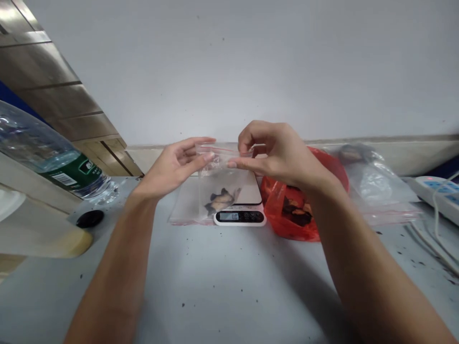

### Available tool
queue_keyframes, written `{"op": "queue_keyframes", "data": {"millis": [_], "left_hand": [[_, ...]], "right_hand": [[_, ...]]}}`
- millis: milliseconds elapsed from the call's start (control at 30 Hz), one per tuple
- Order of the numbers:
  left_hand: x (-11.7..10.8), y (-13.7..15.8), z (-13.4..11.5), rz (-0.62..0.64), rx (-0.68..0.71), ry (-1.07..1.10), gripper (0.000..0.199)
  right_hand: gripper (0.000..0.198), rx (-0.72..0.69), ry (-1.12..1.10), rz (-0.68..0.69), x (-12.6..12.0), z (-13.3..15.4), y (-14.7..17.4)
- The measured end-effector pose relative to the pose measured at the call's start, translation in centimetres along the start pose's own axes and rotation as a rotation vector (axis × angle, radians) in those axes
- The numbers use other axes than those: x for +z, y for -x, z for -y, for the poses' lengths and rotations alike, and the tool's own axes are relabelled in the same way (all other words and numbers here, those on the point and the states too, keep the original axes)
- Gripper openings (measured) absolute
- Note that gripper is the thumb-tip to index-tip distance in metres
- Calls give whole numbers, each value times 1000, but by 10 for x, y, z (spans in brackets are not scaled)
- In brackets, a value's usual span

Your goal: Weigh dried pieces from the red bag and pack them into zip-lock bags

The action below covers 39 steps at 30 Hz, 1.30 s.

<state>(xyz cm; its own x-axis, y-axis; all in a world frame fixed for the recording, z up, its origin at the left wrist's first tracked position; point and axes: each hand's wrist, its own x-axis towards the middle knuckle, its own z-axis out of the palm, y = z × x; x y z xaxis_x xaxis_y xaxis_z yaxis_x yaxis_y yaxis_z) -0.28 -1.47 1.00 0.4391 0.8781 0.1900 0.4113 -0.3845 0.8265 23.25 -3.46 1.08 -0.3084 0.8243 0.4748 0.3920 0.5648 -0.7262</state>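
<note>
A clear zip bag [222,179] hangs upright between my hands, with a dark-edged, tan dried piece [219,200] at its bottom. My left hand [179,165] pinches the bag's top left edge between thumb and fingers. At the top right, by the red zip line, my right hand [274,150] grips the bag with thumb and curled fingers. Behind and below the bag is a white digital scale [256,188], its display [229,217] reading 0.0. A red plastic bag [281,224] holding several dark dried pieces [297,210] stands right of the scale, partly behind my right forearm.
A flat zip bag [182,205] lies by the scale's left side. More clear bags [376,186] lie at right, near a white power strip [441,196] and cable. At left are a large water bottle [68,165], a black cap [90,219] and a whitish container [43,229].
</note>
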Motion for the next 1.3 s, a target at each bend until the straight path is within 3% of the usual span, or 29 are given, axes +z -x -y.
{"op": "queue_keyframes", "data": {"millis": [200, 433, 733, 933, 1100, 1300], "left_hand": [[-4, 2, -2, 131, 4, 55, 71], [3, -2, -2, -158, 9, 65, 40], [9, -2, -6, -175, 173, -38, 17], [20, 1, -14, -180, 318, -191, 19], [24, 2, -16, -106, 360, -156, 17], [24, 2, -17, -51, 434, -298, 19]], "right_hand": [[44, -5, -26, 97, -7, -1, 4], [27, 8, -78, -54, -13, 0, 8], [15, -17, -8, -47, -17, 0, 12], [14, 32, 230, 68, -15, 11, 13], [14, -5, 232, 111, -9, 17, 12], [15, -62, 213, 129, -7, 9, 10]]}}
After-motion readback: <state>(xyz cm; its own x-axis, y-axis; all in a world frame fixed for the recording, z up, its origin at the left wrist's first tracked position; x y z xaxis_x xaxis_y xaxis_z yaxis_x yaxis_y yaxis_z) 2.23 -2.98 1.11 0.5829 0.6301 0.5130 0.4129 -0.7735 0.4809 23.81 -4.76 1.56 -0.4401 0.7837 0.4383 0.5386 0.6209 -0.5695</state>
